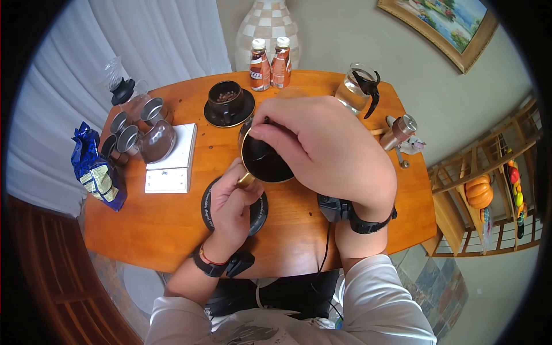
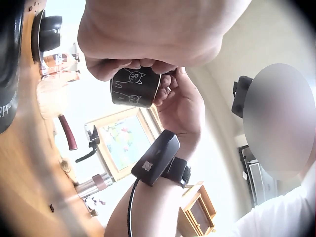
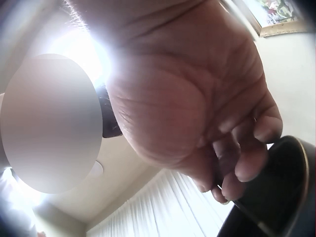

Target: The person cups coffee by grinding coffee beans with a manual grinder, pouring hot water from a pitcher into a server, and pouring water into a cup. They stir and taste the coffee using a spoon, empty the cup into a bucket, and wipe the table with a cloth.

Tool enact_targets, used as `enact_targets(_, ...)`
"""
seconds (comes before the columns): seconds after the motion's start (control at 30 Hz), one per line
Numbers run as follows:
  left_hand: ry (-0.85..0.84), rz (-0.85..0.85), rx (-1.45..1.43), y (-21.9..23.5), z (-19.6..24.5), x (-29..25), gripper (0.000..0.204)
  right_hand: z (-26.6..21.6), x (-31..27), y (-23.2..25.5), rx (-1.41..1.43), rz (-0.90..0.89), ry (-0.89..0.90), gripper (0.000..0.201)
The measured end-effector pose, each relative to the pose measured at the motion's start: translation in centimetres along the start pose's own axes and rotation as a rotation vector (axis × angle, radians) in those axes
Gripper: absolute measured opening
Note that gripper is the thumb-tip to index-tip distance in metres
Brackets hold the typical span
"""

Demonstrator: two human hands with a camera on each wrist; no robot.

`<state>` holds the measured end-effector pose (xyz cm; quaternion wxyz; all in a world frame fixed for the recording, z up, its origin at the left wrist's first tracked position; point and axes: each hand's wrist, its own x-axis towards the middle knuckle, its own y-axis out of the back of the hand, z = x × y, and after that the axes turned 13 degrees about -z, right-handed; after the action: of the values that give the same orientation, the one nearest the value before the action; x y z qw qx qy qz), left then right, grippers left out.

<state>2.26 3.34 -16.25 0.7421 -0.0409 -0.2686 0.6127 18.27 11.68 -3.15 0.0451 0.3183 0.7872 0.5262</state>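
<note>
A black mug (image 1: 267, 161) with a gold rim and gold handle is held up over the table, its dark inside facing me. My left hand (image 1: 230, 201) grips the gold handle. White cat drawings show on the mug (image 2: 129, 88) in the left wrist view. My right hand (image 1: 333, 152) arches over the mug, thumb and fingers curled together at its rim; the palm hides part of the opening. In the right wrist view the right-hand fingertips (image 3: 249, 165) overlap the rim. A round black mat (image 1: 259, 215) with white lettering lies beneath the left hand.
A black cup (image 1: 226, 106) of beans stands on a saucer. At left are a white scale (image 1: 168, 178), a glass server (image 1: 156, 142), metal cups (image 1: 154, 110) and a blue bag (image 1: 98, 169). Behind are two bottles (image 1: 259, 69); at right, a water jug (image 1: 351, 95) and hand grinder (image 1: 397, 133).
</note>
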Motion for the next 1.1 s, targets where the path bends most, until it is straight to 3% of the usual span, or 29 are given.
enact_targets(0.17, -0.031, -0.012, 0.047, -0.2, 0.2, 0.1, 0.011, -0.2, -0.5, 0.6, -0.005, 0.059, -0.053, 0.007)
enact_targets(0.23, 0.000, 0.063, 0.056, -0.6, 0.2, 0.0, 0.044, 0.0, -0.5, 0.6, -0.011, 0.174, 0.019, 0.005)
enact_targets(0.33, -0.006, 0.007, -0.014, 0.1, 0.1, 0.0, 0.036, 0.2, -0.6, 0.5, -0.009, 0.266, 0.084, 0.005)
enact_targets(0.47, 0.017, 0.052, -0.010, -0.2, 0.3, 0.1, 0.029, 0.4, -0.6, 0.4, -0.080, 0.296, 0.059, 0.006)
enact_targets(0.67, -0.011, 0.040, -0.023, 0.1, 0.1, 0.0, 0.030, 0.1, -0.4, 0.4, -0.041, 0.191, -0.010, 0.008)
enact_targets(0.73, -0.030, 0.055, -0.077, -0.3, 0.4, 0.2, 0.013, 0.0, -0.3, 0.3, -0.029, 0.163, 0.009, 0.009)
enact_targets(0.9, -0.032, 0.036, -0.038, 0.0, 0.0, -0.1, 0.017, 0.0, 0.0, 0.1, -0.029, 0.123, 0.020, 0.011)
enact_targets(0.93, -0.028, 0.026, -0.013, 0.1, -0.1, -0.1, 0.030, 0.0, 0.1, 0.1, -0.015, 0.111, 0.024, 0.011)
enact_targets(1.1, -0.026, 0.021, -0.032, 0.3, -0.2, -0.2, 0.031, -0.2, 0.4, -0.3, 0.043, 0.116, 0.019, 0.014)
